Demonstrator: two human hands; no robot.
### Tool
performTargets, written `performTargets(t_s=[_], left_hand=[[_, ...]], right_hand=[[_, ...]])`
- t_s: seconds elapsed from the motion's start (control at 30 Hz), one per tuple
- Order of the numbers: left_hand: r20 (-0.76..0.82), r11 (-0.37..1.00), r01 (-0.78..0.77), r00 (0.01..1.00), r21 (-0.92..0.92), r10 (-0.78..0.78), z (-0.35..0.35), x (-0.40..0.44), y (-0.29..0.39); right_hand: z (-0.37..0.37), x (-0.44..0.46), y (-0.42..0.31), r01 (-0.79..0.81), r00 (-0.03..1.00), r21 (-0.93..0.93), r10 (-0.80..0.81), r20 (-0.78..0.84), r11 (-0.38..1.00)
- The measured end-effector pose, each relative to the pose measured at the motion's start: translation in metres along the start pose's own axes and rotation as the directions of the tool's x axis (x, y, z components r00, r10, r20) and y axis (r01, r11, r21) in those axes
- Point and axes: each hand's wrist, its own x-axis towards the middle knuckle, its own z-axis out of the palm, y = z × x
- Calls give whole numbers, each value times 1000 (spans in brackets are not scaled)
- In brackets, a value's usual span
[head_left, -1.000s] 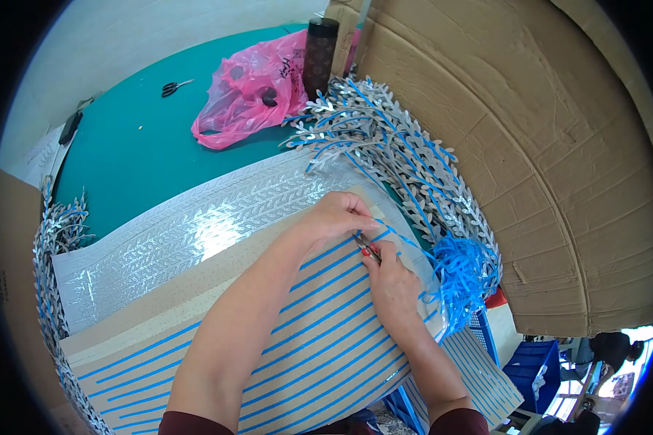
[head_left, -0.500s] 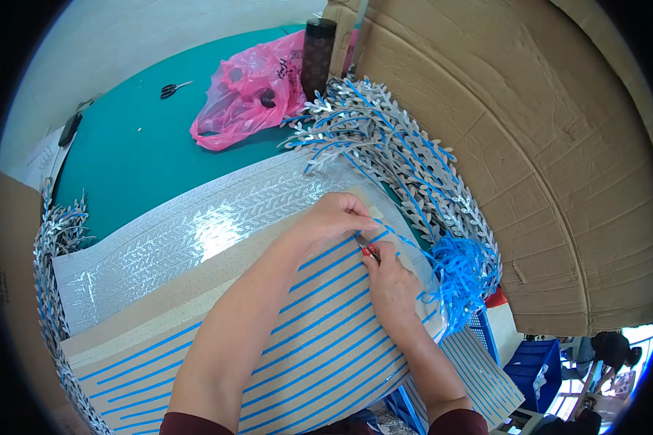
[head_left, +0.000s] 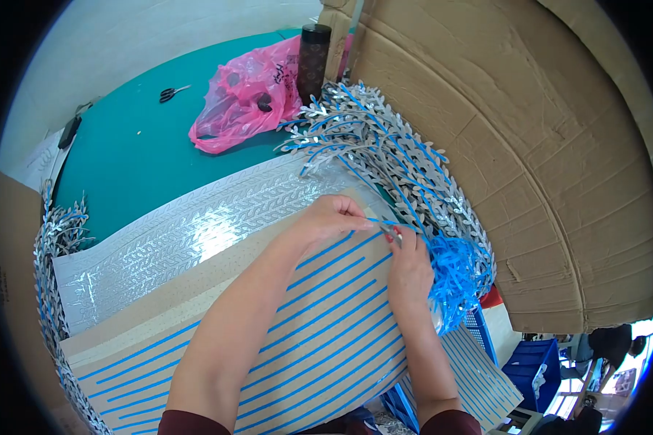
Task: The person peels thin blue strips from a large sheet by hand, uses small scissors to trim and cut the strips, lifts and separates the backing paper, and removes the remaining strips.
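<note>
Near the upper right edge of the beige sheet, my left hand is closed, pinching a narrow blue strip between thumb and fingertips. The strip stretches right, toward my other hand. My right hand is closed around small scissors with red on the handles. Their metal tip points up-left, close to the strip; fingers partly cover the tool. Parallel blue lines of strip run diagonally across the beige sheet under my forearms. A tangle of loose blue strips hangs just right of my right hand.
Silvery leaf garlands are heaped behind, against a large cardboard sheet. A clear embossed leaf sheet lies at left. Farther back are a pink plastic bag, a dark bottle and black scissors. A blue crate stands low right.
My right hand with the scissors has moved right and slightly up, off the striped area toward the sheet's edge. My left hand stays nearly in place, still pinching the blue strip.
</note>
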Motion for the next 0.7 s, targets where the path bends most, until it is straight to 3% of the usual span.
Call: performTargets(t_s=[0.07,0.1,0.3,0.43,0.53,0.57,0.67,0.7], left_hand=[[-28,995,-35,999,94,38,5,-3,1],[-12,995,-24,1000,92,25,7,-8,6],[112,999,18,993,35,-22,32,-84,7],[206,992,95,976,-84,-76,60,-167,13],[256,997,72,964,0,-70,81,-228,5],[268,997,67,960,35,-74,88,-246,2],[284,995,48,956,91,-72,107,-287,-13],[264,992,92,958,81,-111,114,-298,-15]], right_hand=[[2,5,20,130,990,-123,-135,-36,984],[-2,5,26,176,984,-128,-173,36,976],[-67,-13,46,142,958,325,-212,192,935],[-122,-54,53,172,914,424,-305,268,889],[-151,-106,59,59,888,448,-251,384,892],[-164,-122,61,-57,858,453,-188,477,890],[-173,-168,99,-151,776,580,-268,571,801],[-175,-177,109,-258,781,528,-147,607,809]])
